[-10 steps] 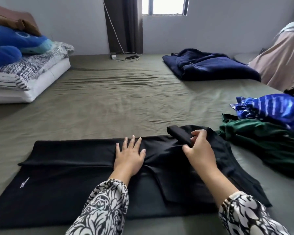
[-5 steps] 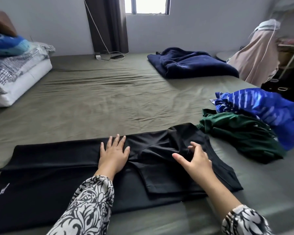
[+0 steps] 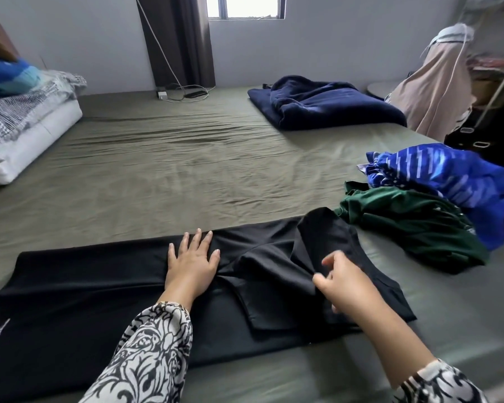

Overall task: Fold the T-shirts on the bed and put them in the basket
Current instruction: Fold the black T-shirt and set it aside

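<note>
Low in the frame, the black T-shirt (image 3: 79,298) lies long from left to right on the bed (image 3: 186,170). The left hand (image 3: 191,264) presses flat on its middle, fingers straight. Right of it, the right hand (image 3: 345,286) pinches the sleeve. Green T-shirt (image 3: 413,228) and blue T-shirt (image 3: 448,175) wait far right. No basket shows.

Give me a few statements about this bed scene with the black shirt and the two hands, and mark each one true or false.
1. The left hand lies flat, fingers spread, on the black T-shirt. True.
2. The right hand rests flat and empty on the olive bedsheet. False: it pinches a fold of the black shirt.
3. A crumpled dark green garment lies beside the black shirt, with a blue striped garment partly on it. True.
4. The folded navy blanket covers the black shirt. False: it lies far up the bed, apart.
</note>
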